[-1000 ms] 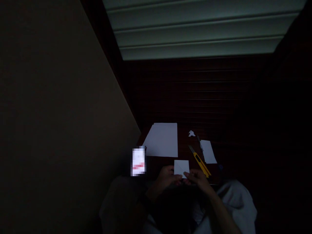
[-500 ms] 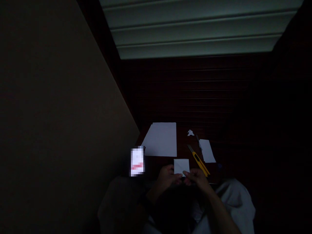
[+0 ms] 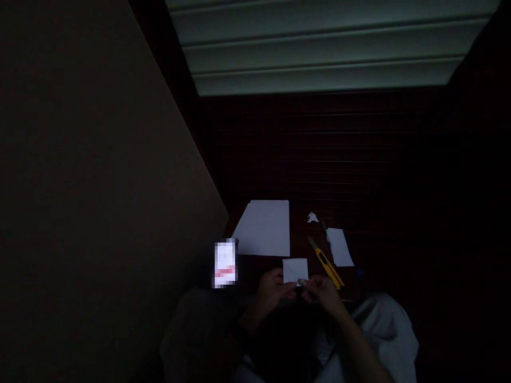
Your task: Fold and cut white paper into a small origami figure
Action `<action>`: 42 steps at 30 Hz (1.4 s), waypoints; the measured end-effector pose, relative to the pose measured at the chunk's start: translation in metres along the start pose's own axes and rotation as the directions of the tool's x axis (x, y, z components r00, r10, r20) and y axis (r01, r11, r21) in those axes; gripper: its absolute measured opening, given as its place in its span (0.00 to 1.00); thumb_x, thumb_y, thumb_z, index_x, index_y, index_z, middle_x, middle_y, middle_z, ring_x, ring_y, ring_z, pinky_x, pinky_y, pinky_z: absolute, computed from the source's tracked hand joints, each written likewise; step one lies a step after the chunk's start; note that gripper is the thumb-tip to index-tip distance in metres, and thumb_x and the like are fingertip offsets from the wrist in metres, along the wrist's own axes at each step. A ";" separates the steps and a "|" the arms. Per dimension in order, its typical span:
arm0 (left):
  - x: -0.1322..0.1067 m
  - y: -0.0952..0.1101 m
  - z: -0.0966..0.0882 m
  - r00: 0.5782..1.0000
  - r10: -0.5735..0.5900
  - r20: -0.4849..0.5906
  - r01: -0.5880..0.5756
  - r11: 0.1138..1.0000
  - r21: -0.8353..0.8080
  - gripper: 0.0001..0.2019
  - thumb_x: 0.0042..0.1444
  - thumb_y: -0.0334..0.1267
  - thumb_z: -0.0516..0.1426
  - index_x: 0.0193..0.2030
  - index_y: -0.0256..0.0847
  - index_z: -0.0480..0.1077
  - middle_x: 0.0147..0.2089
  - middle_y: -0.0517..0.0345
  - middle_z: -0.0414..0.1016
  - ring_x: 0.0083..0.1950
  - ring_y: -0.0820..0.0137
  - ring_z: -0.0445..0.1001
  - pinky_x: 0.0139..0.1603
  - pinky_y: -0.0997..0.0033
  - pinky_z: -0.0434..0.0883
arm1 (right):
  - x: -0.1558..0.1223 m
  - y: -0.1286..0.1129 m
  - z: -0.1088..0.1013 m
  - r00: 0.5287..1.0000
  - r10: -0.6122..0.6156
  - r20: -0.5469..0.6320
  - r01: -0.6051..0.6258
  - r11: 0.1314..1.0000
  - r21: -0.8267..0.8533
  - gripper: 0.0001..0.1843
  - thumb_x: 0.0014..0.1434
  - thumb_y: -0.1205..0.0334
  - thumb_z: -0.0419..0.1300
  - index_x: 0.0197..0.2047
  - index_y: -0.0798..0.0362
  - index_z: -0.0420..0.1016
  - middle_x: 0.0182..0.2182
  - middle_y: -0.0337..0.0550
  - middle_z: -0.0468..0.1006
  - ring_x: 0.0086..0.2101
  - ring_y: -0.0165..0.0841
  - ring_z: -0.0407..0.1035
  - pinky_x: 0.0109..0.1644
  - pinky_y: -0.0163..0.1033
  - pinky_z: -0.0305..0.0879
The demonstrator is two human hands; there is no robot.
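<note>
Paper square (image 3: 294, 270), white and thin, is at the near side of the dark wood bench (image 3: 299, 229); I cannot tell if it touches the wood. Faint crease lines run across its flat face. The left hand (image 3: 273, 287) has its grip closed on the near left corner. The right hand (image 3: 321, 291) pinches the near edge, with its thumb on top. The two hands almost meet there.

Just beside the right hand lies a yellow plastic utility knife (image 3: 325, 263), long and slim, its flat metal blade out. Past it are a thin dark pen (image 3: 327, 234) and a smooth white paper strip (image 3: 340, 247). A small folded paper shape (image 3: 312, 217) with pointy bits sits near the back. Big, smooth white sheets (image 3: 265, 229) lie stacked at the left. Near them glows a blurry bright screen (image 3: 225, 264). Soft, wrinkly grey cloth (image 3: 387, 330) covers the person's knee.
</note>
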State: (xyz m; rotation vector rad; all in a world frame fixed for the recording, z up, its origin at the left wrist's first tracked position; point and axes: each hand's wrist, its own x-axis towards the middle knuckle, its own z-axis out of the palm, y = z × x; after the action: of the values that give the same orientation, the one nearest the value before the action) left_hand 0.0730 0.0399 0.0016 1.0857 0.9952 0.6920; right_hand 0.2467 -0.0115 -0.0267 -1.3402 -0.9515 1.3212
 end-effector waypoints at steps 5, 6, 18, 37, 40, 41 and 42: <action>-0.002 0.005 0.004 1.000 0.007 0.001 -0.007 1.000 0.016 0.22 0.40 0.44 0.67 0.38 0.33 0.67 0.31 0.48 0.78 0.26 0.63 0.77 0.27 0.67 0.74 | 0.000 -0.002 -0.001 1.000 0.022 -0.001 -0.022 1.000 0.021 0.18 0.49 0.49 0.64 0.22 0.56 0.68 0.18 0.42 0.76 0.17 0.29 0.66 0.21 0.33 0.62; -0.002 0.007 0.005 1.000 0.008 0.002 -0.008 1.000 0.019 0.22 0.40 0.44 0.67 0.37 0.33 0.67 0.31 0.48 0.78 0.26 0.63 0.77 0.27 0.67 0.74 | 0.000 -0.003 -0.001 0.999 0.035 0.001 -0.035 0.999 0.030 0.18 0.49 0.49 0.65 0.22 0.56 0.68 0.18 0.42 0.76 0.17 0.29 0.66 0.21 0.33 0.62; -0.004 0.008 0.001 1.000 -0.015 0.010 0.015 1.000 -0.026 0.21 0.39 0.42 0.68 0.36 0.34 0.67 0.28 0.51 0.78 0.27 0.63 0.78 0.28 0.65 0.75 | -0.005 -0.007 -0.004 0.999 -0.011 0.034 0.008 0.996 0.084 0.17 0.50 0.51 0.65 0.23 0.56 0.68 0.17 0.41 0.75 0.17 0.27 0.64 0.22 0.32 0.59; -0.009 0.010 0.010 0.995 0.000 0.100 0.001 1.000 -0.008 0.21 0.42 0.44 0.66 0.38 0.32 0.67 0.31 0.46 0.78 0.31 0.60 0.78 0.31 0.63 0.75 | -0.004 -0.009 -0.006 0.975 -0.026 0.222 0.016 0.999 0.048 0.19 0.50 0.48 0.63 0.33 0.58 0.79 0.27 0.46 0.79 0.26 0.32 0.69 0.30 0.34 0.62; -0.008 0.009 0.008 0.993 -0.008 0.115 0.008 1.000 0.003 0.22 0.42 0.44 0.66 0.39 0.32 0.67 0.31 0.46 0.78 0.29 0.61 0.78 0.30 0.64 0.75 | -0.004 -0.009 -0.005 0.981 -0.014 0.194 0.006 0.999 0.044 0.20 0.49 0.47 0.64 0.31 0.58 0.78 0.24 0.45 0.77 0.24 0.31 0.68 0.28 0.34 0.61; -0.008 0.008 0.007 0.992 -0.003 0.123 0.002 1.000 0.008 0.22 0.43 0.44 0.66 0.40 0.32 0.67 0.31 0.46 0.78 0.29 0.62 0.78 0.29 0.64 0.75 | -0.004 -0.009 -0.004 0.984 -0.011 0.179 0.003 0.999 0.046 0.20 0.48 0.47 0.64 0.29 0.59 0.78 0.23 0.44 0.77 0.23 0.30 0.67 0.28 0.34 0.60; -0.008 0.008 0.006 0.991 0.002 0.132 -0.004 1.000 0.012 0.23 0.43 0.44 0.66 0.41 0.32 0.67 0.31 0.46 0.78 0.28 0.62 0.77 0.29 0.65 0.75 | -0.004 -0.009 -0.004 0.986 -0.009 0.165 0.000 0.998 0.056 0.20 0.48 0.46 0.64 0.28 0.59 0.77 0.22 0.44 0.76 0.22 0.30 0.66 0.27 0.34 0.59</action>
State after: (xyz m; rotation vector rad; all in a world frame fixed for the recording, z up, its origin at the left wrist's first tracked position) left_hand 0.0755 0.0336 0.0124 1.1290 0.8854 0.6095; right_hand 0.2508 -0.0139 -0.0175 -1.1997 -1.0214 1.4617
